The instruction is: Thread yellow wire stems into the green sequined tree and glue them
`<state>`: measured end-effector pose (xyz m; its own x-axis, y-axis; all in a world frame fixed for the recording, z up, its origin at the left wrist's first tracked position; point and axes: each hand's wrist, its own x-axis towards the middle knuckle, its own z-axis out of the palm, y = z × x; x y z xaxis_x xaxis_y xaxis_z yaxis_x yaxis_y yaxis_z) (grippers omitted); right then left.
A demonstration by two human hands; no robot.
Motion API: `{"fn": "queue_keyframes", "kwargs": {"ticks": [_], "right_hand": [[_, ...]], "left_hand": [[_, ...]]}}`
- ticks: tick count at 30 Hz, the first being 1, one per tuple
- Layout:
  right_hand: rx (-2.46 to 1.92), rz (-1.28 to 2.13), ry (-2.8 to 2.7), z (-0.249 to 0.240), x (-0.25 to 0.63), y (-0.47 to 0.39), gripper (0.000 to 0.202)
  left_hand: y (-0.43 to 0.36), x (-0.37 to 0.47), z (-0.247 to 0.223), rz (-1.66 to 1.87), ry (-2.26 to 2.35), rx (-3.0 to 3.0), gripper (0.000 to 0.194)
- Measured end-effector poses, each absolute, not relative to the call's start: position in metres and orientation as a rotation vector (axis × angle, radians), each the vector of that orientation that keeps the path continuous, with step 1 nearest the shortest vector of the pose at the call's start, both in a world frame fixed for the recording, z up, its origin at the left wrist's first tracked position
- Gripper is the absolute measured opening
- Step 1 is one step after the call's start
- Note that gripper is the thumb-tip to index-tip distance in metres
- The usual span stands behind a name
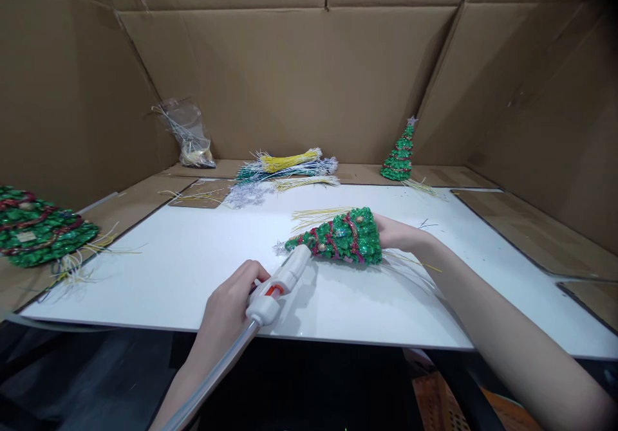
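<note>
Clear glue stick point(213, 374) seen nearest, toward 7 o'clock, run into rear of white glue gun point(294, 269). Gun clamped in left grip point(234, 293), front end aimed toward 1 o'clock; whether tree is touched cannot be told. Green tree point(345, 237) held over white surface point(376, 315), long axis 9-to-3 o'clock, star tip point(279, 248) at 9. Wide base clasped by right grip point(393, 233), fingers mostly hidden. Tree placed at 2 o'clock from left grip, 9 from right; tip nearer left.
</note>
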<state>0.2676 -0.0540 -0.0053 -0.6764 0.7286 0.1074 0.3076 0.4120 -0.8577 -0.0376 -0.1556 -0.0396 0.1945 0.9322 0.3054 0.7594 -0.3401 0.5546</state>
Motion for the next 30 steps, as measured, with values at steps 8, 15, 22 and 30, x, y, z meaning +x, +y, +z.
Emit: {"fn": "queue_keyframes", "kwargs": {"ticks": [8,15,22,30], "right_hand": [[-0.872,1.197,-2.195,-0.0068,0.2687,-0.053,0.043],[-0.874,1.223,-2.179,-0.0064,0.2684,-0.0541,0.039],[-0.865,1.196,-2.197,-0.0064,0.2681,-0.0535,0.042],[-0.884,1.181,-2.207,-0.0069,0.2681,-0.053,0.042]], "left_hand": [[-0.1565,-0.0382,-0.0378,0.865,1.6,2.183,0.019],[-0.1567,-0.0396,-0.0366,0.848,1.629,2.194,0.013],[-0.1567,-0.0376,-0.0362,0.885,1.64,2.19,0.016],[-0.1536,-0.0363,-0.0343,0.867,1.643,2.174,0.009]]}}
